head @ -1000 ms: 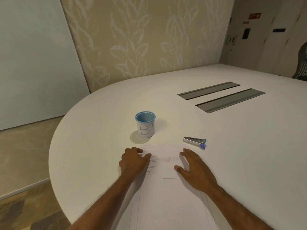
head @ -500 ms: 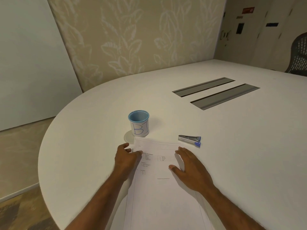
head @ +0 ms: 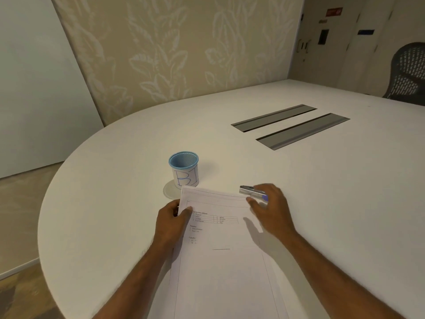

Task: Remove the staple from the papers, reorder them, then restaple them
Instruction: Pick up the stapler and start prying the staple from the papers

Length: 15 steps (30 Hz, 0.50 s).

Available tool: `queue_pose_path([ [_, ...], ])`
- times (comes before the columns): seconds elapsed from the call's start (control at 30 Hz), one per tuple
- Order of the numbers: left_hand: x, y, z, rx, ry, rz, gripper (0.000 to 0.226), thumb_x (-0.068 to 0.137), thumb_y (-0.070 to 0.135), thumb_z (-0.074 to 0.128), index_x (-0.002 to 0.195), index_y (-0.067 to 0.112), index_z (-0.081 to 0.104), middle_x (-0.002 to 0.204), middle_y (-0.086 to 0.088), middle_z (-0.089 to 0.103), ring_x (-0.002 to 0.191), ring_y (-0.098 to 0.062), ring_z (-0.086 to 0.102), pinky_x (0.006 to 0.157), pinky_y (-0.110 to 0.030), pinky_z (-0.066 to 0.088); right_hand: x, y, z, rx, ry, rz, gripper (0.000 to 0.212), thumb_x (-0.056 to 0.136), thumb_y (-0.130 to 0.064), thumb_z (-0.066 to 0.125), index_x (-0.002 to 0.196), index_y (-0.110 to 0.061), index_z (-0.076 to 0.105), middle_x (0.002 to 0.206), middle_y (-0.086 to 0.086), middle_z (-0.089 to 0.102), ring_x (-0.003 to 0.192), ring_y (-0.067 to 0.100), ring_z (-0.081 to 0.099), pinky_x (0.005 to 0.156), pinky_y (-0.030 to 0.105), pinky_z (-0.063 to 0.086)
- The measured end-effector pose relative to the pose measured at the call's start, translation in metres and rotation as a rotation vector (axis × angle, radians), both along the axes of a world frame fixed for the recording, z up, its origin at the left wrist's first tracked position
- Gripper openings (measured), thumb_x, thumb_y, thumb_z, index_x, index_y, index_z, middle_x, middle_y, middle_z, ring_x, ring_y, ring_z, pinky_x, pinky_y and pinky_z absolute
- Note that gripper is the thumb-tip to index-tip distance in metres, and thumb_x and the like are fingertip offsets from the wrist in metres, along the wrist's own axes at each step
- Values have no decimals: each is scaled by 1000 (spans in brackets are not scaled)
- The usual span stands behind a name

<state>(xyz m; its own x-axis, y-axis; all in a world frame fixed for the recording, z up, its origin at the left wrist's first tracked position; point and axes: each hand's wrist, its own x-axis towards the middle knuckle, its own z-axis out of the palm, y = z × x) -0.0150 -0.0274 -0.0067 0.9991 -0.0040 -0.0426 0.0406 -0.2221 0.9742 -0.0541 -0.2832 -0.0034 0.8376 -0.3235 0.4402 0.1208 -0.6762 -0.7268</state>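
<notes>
A stack of white printed papers (head: 220,249) lies on the white table in front of me. My left hand (head: 171,221) pinches the stack's upper left corner, thumb on top, and lifts it slightly. A small silver stapler (head: 249,192) with a blue end lies just beyond the papers' upper right corner. My right hand (head: 270,208) is over that tool, fingers curled around its blue end and touching it. Whether the tool is off the table I cannot tell.
A blue mesh cup (head: 184,168) marked "B1" stands just behind the papers' top left corner. Two grey cable slots (head: 292,126) are set in the white table (head: 345,203) farther right. A black mesh chair (head: 408,72) sits at the far right.
My right hand left the papers and moved up and right onto the stapler. My left hand took hold of the papers' upper left corner and raised it.
</notes>
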Motion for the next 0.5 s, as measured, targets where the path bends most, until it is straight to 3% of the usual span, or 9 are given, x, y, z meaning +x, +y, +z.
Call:
queue_pose_path([
  [0.1,-1,-1,-1,-21,0,46,16,94,26,60,93,16,72,90,3,76,81,-20,73,64,-25,55,24,-20,7,-168,173,0,42,80,-19,71,120,-12,58,124,4,59,119,22,50,95,26,42],
  [0.2,-5,-4,-1,-68,10,102,21,94,28,60,82,15,73,81,0,76,73,-21,72,60,-27,57,40,-29,7,-322,345,74,51,84,-22,65,131,-9,52,134,8,55,125,25,48,105,34,38],
  [0.5,-4,-7,-7,-108,17,156,18,90,28,65,77,19,75,76,1,78,71,-24,74,67,-41,63,57,-35,0,-500,309,71,18,89,-22,61,102,-11,68,100,9,64,93,28,58,79,39,46],
])
